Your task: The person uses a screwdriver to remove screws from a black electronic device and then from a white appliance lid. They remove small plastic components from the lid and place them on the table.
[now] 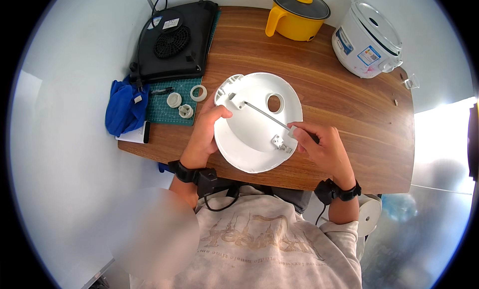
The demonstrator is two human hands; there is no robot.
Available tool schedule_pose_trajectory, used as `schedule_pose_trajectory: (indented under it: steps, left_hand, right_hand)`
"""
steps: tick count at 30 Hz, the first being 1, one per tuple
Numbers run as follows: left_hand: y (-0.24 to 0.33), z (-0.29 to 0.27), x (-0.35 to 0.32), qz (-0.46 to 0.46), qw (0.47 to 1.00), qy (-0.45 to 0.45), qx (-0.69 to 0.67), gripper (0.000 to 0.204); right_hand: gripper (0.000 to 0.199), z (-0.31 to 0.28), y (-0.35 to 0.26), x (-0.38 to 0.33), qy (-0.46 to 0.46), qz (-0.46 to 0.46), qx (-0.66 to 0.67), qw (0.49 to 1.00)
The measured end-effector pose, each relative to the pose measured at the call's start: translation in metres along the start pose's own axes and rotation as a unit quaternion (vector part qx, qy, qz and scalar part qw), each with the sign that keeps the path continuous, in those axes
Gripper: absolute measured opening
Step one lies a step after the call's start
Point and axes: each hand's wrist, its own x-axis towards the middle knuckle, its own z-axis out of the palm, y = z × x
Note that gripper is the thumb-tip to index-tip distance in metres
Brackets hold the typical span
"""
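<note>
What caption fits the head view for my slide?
Left hand steadies a white round housing on the wooden table while the right hand drives a screwdriver into it.

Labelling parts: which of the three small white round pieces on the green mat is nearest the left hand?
The lowest piece, at the mat's lower right corner, lies closest to the left hand. The open ring sits above it; the third cap lies further left.
</note>
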Motion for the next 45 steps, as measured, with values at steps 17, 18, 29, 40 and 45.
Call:
schedule_pose_trajectory:
  steps: [17,18,29,40,45]
  left_hand:
    - [0.011,0.009,-0.011,0.022,0.999,0.0,0.026,0.071]
    - [0.01,0.01,-0.012,0.025,0.999,0.001,0.025,0.071]
    - [-0.006,0.025,-0.009,0.127,0.992,0.011,0.01,0.072]
    - [-0.013,0.029,-0.011,0.177,0.984,0.016,0.023,0.071]
    - [-0.017,0.029,-0.01,0.195,0.98,0.008,0.044,0.071]
  right_hand:
    - [0.034,0.009,0.025,-0.012,-0.022,-0.035,0.069,0.997]
    - [0.035,0.01,0.022,-0.015,-0.055,-0.005,0.117,0.992]
    - [0.036,0.028,-0.003,-0.017,-0.161,0.102,0.373,0.908]
    - [0.04,0.029,-0.007,-0.02,-0.158,0.083,0.365,0.914]
    - [0.041,0.028,-0.011,-0.023,-0.148,0.085,0.368,0.914]
